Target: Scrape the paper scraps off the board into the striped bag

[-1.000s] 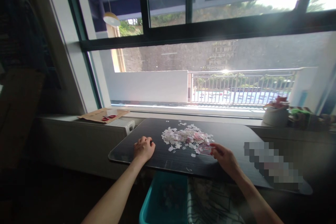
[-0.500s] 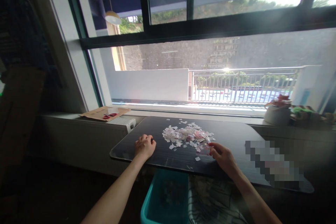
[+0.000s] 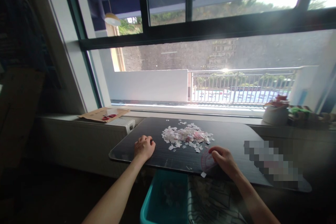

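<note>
My right hand is closed on a clear plastic protractor with pink markings, low over the front part of the dark table. A single white paper scrap is at the table's front edge, just below the protractor. Beyond it lies a loose pile of torn paper pieces, white with some pink. On the table's left side rests my left hand, its fingers curled; a dark spot shows by the fingertips, and what they hold, if anything, is hidden. Below the edge stands a teal bin with scraps inside.
Red-handled scissors lie on brown paper on the sill at left. A pot stands on the sill at right. A striped bag or cloth is beside the bin. A blurred-out item lies on the table's right.
My right hand has drawn the protractor toward the table's front edge, away from the pile. One paper scrap has moved with it to the edge. My left hand stays in place.
</note>
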The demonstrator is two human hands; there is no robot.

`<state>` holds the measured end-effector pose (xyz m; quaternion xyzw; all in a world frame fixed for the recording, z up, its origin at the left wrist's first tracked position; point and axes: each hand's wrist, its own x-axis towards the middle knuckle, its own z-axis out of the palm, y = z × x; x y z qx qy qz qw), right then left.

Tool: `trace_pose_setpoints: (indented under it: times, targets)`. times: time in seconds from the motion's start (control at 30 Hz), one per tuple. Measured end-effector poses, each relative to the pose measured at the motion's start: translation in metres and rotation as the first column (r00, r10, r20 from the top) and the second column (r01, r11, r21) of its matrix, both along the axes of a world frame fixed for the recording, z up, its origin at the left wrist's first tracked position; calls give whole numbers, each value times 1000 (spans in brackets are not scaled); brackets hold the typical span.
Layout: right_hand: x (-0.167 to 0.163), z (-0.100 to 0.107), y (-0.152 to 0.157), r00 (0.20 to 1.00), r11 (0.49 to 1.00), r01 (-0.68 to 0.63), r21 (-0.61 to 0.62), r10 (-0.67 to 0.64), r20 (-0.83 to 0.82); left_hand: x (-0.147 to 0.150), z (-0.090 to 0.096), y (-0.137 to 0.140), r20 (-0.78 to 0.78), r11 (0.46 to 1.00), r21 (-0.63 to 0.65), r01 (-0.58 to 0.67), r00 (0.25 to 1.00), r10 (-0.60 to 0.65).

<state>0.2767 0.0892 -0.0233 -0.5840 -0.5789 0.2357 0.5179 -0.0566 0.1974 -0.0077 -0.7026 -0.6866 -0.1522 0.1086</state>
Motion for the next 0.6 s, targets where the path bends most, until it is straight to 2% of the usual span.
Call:
trace_pose_setpoints:
  times: [0.13,0.4,0.6]
  targets:
    - [0,-2,-1,999,1000,-29,-2,29,-25,0,0,-1,-5,1000,2,-1,1000,1]
    - [5,-9,10,996,995,82,48,-80,-39,-1,-1,1,-18,1000,14,7,1000,-7]
    - [3,-16,14,998,997,58,58,-58,6,-1,-5,4,-22,1000,27,-8,1000,9]
